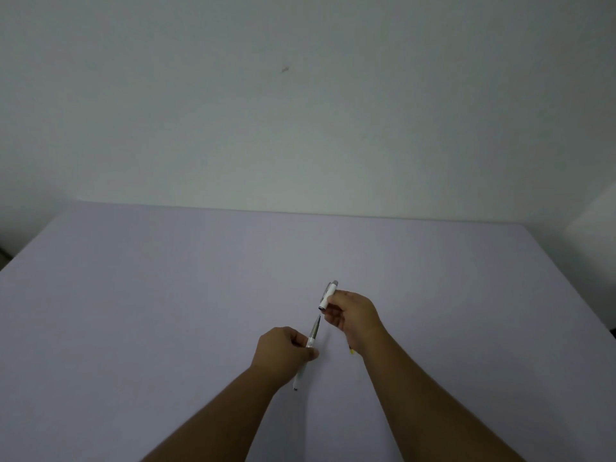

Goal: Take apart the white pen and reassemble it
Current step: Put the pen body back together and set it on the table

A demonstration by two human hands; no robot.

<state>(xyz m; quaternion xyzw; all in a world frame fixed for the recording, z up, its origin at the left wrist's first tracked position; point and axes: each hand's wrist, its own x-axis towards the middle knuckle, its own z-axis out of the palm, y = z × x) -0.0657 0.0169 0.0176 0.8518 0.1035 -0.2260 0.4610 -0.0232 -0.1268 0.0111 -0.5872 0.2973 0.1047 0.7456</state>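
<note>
My left hand (283,353) grips the white pen body (313,331), which slants up to the right with its grey tip end exposed and its rear end poking out below the hand. My right hand (351,316) holds the white pen cap (328,295), grey at its far end, with its open mouth facing down toward the pen tip. A small gap separates the cap from the tip. Both parts are held above the pale lilac table (166,311).
A small yellow object (351,351) peeks out from under my right wrist; what it is cannot be told. The table's far edge meets a plain pale wall (300,111). The table's right edge runs diagonally at the right.
</note>
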